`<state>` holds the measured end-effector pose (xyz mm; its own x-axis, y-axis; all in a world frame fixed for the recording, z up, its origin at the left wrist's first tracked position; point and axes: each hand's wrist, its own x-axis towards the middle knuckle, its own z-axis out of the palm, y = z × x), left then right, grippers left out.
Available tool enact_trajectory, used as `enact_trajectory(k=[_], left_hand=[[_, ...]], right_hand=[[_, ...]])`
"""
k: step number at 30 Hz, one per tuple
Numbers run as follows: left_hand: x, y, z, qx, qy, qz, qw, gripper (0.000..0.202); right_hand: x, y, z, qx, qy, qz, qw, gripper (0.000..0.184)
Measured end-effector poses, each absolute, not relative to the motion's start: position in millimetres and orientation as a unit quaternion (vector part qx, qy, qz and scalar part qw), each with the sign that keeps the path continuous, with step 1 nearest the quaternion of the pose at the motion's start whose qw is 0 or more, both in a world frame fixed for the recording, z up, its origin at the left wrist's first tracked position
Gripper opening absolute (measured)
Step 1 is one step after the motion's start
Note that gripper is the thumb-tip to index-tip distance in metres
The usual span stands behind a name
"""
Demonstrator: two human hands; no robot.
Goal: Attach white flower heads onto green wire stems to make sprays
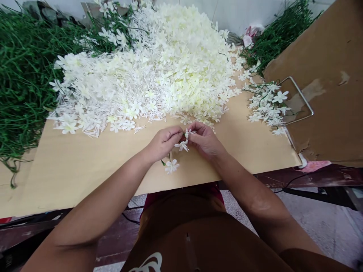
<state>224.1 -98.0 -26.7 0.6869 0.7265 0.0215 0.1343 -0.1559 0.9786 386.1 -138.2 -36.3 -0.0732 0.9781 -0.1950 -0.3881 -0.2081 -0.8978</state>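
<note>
My left hand (pixel 166 142) is closed on a green artificial flower stem, most of it hidden in the fingers. Below that hand hangs a white artificial flower (pixel 171 166) on a thin green branch, and another white bloom (pixel 183 145) sits between the hands. My right hand (pixel 206 140) pinches at a small white flower piece (pixel 189 133) at the stem's tip, touching or nearly touching the left fingertips. Just beyond both hands lies a big heap of loose white and pale yellow petals (pixel 195 81), with thin white stamens (pixel 113 79) mixed in at its left.
Bundles of green stems (pixel 22 75) pile up at the left, with more green stems (pixel 279 34) at the back right. Several finished-looking white flower sprays (pixel 269 102) lie by a bent metal wire frame (pixel 302 96) and a cardboard sheet (pixel 320 87). The tabletop (pixel 85 170) ends near my body.
</note>
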Motion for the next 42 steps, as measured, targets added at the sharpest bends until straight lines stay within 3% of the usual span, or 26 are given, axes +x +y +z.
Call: enact_trajectory(k=[10, 29, 42], left_hand=[[224.8, -98.5, -28.3, 0.677, 0.302, 0.279, 0.61, 0.027], [224.0, -98.8, -30.3, 0.656, 0.271, 0.282, 0.646, 0.042], [224.3, -98.7, -27.1, 0.657, 0.267, 0.272, 0.65, 0.04]], right_hand=[[386.7, -136.5, -31.0, -0.39, -0.274, 0.708, 0.521, 0.028], [388.1, -135.4, -35.1, -0.369, -0.283, 0.72, 0.516, 0.033], [389.1, -134.4, -31.6, -0.386, -0.298, 0.716, 0.499, 0.039]])
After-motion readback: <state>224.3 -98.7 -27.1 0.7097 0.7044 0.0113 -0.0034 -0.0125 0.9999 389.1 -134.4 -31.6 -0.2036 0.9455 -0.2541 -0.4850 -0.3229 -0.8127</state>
